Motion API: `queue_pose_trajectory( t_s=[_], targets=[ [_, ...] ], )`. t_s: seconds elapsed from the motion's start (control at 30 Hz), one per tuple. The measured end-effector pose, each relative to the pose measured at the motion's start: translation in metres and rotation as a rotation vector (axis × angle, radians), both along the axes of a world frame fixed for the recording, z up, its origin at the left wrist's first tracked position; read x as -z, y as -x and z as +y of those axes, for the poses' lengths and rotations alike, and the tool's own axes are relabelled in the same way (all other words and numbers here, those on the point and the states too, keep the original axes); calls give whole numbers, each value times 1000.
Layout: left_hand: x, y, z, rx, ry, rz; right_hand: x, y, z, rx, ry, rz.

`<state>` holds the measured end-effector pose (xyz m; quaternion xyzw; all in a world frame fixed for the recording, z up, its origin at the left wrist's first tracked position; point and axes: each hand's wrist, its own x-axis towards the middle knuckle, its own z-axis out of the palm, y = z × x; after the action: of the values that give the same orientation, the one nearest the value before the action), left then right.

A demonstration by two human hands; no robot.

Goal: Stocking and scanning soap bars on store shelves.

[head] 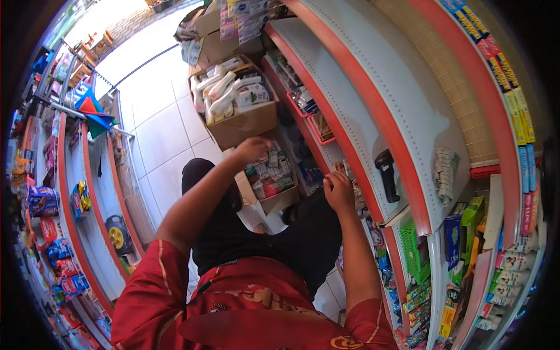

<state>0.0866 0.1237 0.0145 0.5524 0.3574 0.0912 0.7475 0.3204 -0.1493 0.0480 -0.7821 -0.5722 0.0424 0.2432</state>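
My left hand (253, 150) is over the near edge of a cardboard box (280, 200) of small packaged goods (274, 168), beside a larger carton; whether it holds something small cannot be made out. That larger carton (245, 129) holds white plastic bottles (223, 92), some lying tilted. My right hand (339, 190) is raised by the red-edged lower shelf, above my knee, with fingers curled; no object shows clearly in it. Near it, a black handheld scanner (386, 175) and a folded striped cloth (445, 175) lie on the white metal shelves (367, 74).
Shelving with red edges (72, 210) and bagged goods stands at the left. Pink baskets (321, 129) sit on the low shelf in front. A green plastic basket (413, 253) and packaged goods line the right side. White floor tiles (168, 135) show between the shelving and the cartons.
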Motion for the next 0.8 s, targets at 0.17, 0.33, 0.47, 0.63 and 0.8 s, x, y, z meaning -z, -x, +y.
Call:
queue_pose_trajectory(
  t_s=[0.17,0.33,0.47,0.63,0.8],
  targets=[
    [183,99,-24,-127,66,468,22,54,50,164,215,76],
    [205,98,-72,208,-365,1083,20,33,37,222,195,3],
    [194,93,-79,212,-353,1142,21,28,43,257,229,26],
    [182,75,-58,299,-762,990,21,24,49,243,248,9],
    [206,75,-57,422,-817,959,21,21,51,233,248,4]
  ],
)
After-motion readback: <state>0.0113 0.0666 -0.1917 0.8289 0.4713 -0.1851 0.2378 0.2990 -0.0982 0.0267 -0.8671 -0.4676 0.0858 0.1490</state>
